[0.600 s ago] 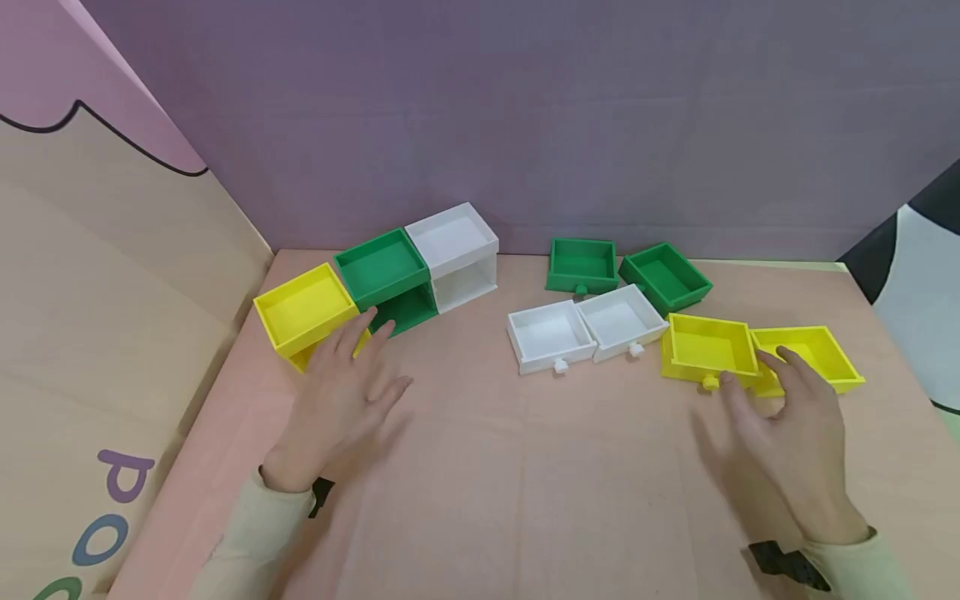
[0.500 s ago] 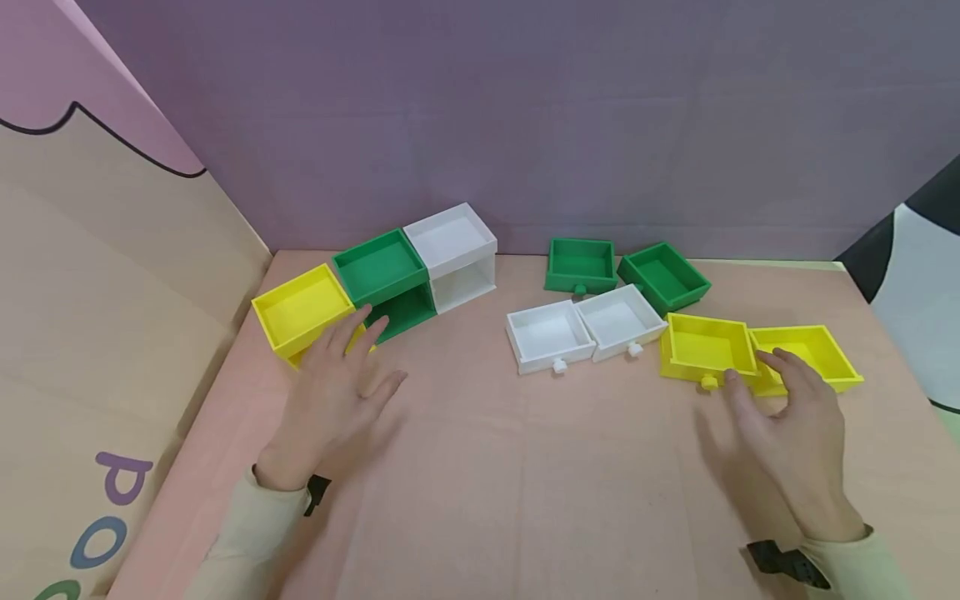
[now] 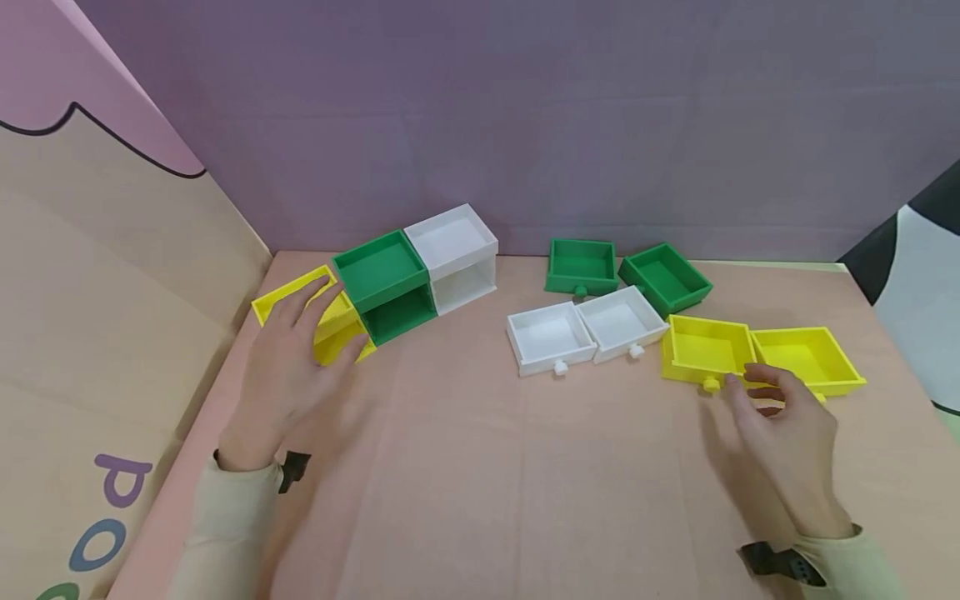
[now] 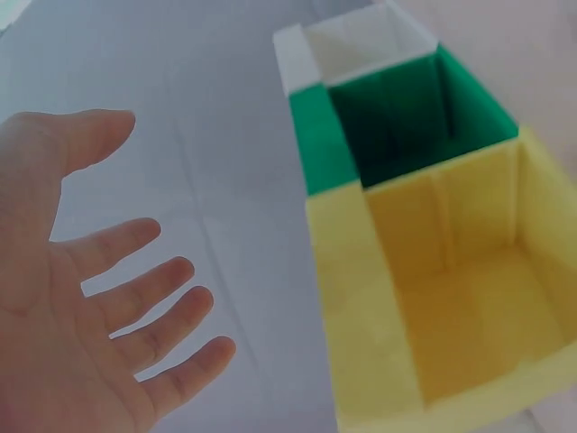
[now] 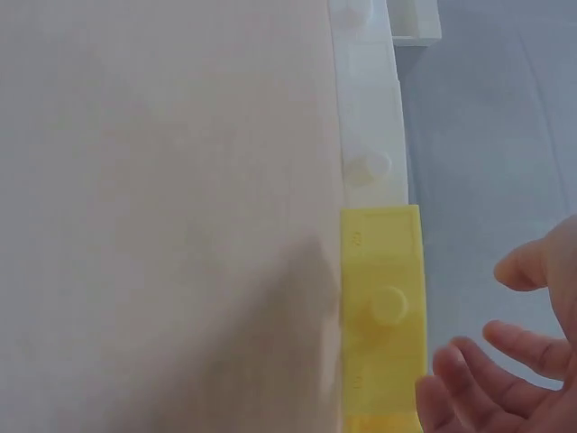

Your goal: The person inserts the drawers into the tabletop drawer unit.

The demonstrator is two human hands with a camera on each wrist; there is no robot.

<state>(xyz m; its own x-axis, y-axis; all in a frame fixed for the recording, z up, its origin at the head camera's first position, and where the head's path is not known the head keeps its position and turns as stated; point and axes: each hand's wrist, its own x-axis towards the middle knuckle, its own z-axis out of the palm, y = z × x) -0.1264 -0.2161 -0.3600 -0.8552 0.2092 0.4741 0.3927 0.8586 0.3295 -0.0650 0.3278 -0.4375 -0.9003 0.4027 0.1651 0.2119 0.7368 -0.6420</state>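
Note:
My left hand (image 3: 281, 367) hovers over a yellow open-fronted drawer case (image 3: 341, 321), covering part of its top. In the left wrist view its fingers are spread and apart from the case (image 4: 370, 307). Adjoining that case in a slanting row are a green case (image 3: 381, 271) and a white case (image 3: 450, 237), both with hollow fronts. My right hand (image 3: 783, 446) hangs just in front of two yellow drawers, the left one (image 3: 697, 371) with a round knob and the right one (image 3: 825, 354) partly behind the fingers. Those fingers are loosely bent and hold nothing.
Two white drawers (image 3: 551, 333) lie side by side mid-table, with two green drawers (image 3: 581, 267) behind them. Knobs face the near side on several. A purple-grey backdrop (image 3: 525, 125) rises behind the pink-covered table (image 3: 517, 483), and a printed panel (image 3: 112, 292) stands left.
My left hand has moved left and slightly up, from beside the yellow case to over it. The right hand's fingers have drawn back and bent more, uncovering the right yellow drawer.

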